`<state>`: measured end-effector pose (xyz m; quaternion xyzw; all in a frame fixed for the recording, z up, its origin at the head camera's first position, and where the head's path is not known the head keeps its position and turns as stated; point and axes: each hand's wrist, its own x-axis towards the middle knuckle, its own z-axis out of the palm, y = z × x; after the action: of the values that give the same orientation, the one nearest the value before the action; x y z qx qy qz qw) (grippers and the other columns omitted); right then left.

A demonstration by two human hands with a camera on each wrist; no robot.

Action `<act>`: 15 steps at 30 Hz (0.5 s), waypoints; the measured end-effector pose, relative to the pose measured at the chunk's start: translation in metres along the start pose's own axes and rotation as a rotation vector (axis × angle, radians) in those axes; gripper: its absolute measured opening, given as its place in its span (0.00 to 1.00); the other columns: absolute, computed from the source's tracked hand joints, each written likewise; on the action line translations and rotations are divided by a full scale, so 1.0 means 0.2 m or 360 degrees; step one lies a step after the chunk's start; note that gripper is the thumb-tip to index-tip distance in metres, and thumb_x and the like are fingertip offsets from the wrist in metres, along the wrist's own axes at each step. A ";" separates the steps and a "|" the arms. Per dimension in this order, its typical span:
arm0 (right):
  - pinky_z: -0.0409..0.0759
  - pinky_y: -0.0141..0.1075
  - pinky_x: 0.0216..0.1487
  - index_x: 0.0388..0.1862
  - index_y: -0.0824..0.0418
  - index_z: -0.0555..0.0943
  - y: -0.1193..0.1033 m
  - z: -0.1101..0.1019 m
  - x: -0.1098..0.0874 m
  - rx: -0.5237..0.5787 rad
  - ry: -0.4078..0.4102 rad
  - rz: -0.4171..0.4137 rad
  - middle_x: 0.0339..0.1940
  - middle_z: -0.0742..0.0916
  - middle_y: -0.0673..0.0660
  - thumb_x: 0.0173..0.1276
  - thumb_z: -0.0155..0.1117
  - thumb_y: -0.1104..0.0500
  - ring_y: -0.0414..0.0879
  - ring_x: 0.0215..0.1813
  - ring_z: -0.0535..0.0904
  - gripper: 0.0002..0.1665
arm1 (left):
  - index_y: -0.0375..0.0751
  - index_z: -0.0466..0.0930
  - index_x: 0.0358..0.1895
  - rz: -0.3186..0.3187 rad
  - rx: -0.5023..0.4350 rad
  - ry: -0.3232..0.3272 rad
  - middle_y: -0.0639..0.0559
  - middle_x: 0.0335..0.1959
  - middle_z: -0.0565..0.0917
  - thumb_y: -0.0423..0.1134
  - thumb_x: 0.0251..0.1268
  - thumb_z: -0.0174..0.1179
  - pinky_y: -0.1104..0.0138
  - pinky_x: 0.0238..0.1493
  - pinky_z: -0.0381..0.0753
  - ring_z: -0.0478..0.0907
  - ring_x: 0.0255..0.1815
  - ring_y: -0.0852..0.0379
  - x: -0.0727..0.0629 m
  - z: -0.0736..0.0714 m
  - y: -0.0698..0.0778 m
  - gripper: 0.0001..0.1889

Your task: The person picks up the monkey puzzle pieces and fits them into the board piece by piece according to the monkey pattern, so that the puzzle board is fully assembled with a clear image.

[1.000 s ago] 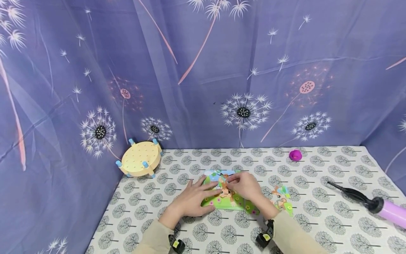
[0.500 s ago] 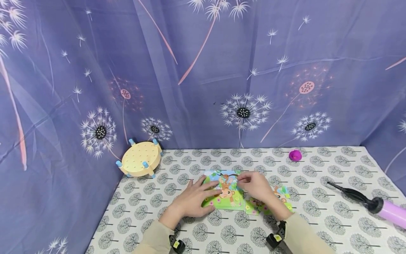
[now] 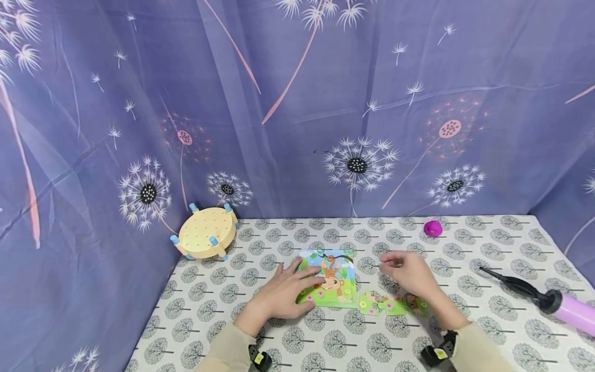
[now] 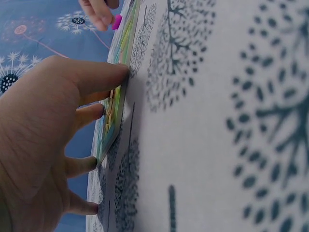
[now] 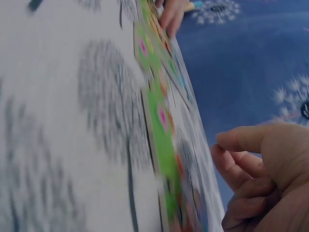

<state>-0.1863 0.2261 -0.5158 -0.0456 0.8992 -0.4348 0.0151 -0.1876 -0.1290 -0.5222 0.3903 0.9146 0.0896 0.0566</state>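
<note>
My left hand [image 3: 284, 292] rests with spread fingers on the left part of a thin square puzzle board [image 3: 341, 297] that shows a monkey hanging from a branch. In the left wrist view, the thumb and fingertips of the left hand [image 4: 43, 116] lie along the board's edge. My right hand [image 3: 411, 274] is over the cloth to the right of the board, above several loose jigsaw pieces [image 3: 369, 304]. Seen from the right wrist, the right hand [image 5: 270, 174] has loosely bent fingers, thumb and index tips close together, nothing visible between them. Its forearm hides part of the pieces.
A yellow round stool-like toy [image 3: 206, 232] with blue-tipped legs stands at the back left. A small magenta object [image 3: 433, 228] sits near the back edge. At the right lies a purple hand pump [image 3: 574, 310] with a black nozzle. A purple curtain [image 3: 297, 170] hangs behind the table.
My right hand has moved from over the board, past its right edge, to above the loose pieces, uncovering the board's right side. The left hand has stayed in place.
</note>
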 end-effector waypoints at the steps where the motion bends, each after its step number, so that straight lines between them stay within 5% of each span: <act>1: 0.84 0.39 0.35 0.51 0.64 0.87 0.02 -0.02 -0.01 -0.0008 0.0004 0.0013 0.39 0.90 0.53 0.68 0.74 0.58 0.46 0.34 0.84 0.16 | 0.64 0.67 0.79 -0.0001 -0.0001 -0.0001 0.62 0.83 0.59 0.61 0.71 0.58 0.24 0.68 0.56 0.50 0.82 0.33 0.00 0.00 0.00 0.34; 15: 0.81 0.48 0.46 0.50 0.61 0.87 0.21 -0.22 -0.12 -0.0190 0.0035 0.0105 0.38 0.89 0.49 0.67 0.77 0.50 0.45 0.40 0.84 0.20 | 0.63 0.68 0.78 -0.0017 -0.0043 -0.0003 0.63 0.83 0.59 0.59 0.70 0.62 0.26 0.70 0.55 0.50 0.82 0.33 0.00 -0.01 0.01 0.34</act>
<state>-0.1684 0.2891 -0.5220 -0.0120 0.9247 -0.3803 0.0168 -0.1871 -0.1282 -0.5209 0.3847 0.9153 0.1012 0.0633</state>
